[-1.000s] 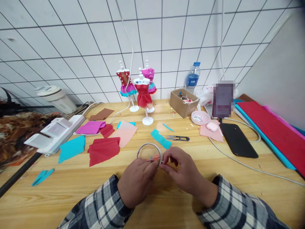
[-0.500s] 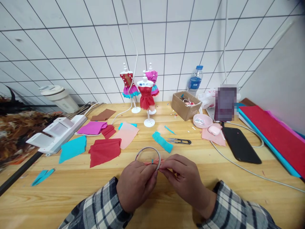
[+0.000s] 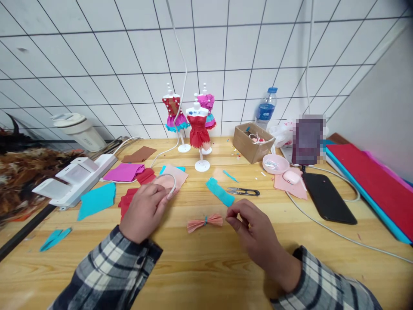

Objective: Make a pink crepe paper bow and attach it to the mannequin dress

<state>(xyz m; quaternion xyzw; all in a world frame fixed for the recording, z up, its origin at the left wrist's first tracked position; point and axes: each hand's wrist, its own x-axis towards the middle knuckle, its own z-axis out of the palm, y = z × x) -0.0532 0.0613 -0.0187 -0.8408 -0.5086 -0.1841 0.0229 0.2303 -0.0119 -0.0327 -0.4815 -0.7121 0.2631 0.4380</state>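
My left hand point(image 3: 142, 213) is closed on a thin pale ring point(image 3: 174, 181), which looks like a narrow roll of tape. It is over the peach paper point(image 3: 179, 176) and dark red paper point(image 3: 125, 202). A peach crepe-paper bow point(image 3: 213, 220), bound at its middle with a blue strip, lies on the table between my hands. Just right of the bow, my right hand point(image 3: 253, 234) has thumb and forefinger pinched together; whatever is between them is too small to make out. Thread snips point(image 3: 248, 192) and a turquoise paper strip point(image 3: 220, 192) lie beyond it.
Three small dress forms, the nearest in a red dress point(image 3: 199, 131), stand at the back. A cardboard box point(image 3: 250, 144), pink dish point(image 3: 275, 164) and black phone point(image 3: 329, 198) are to the right. A white power strip point(image 3: 87, 183) lies left; a white cable point(image 3: 338, 241) crosses the right side.
My left hand has moved left and away with the ring, uncovering the bow on the table. My right hand has shifted slightly right, its fingers now apart from the ring.
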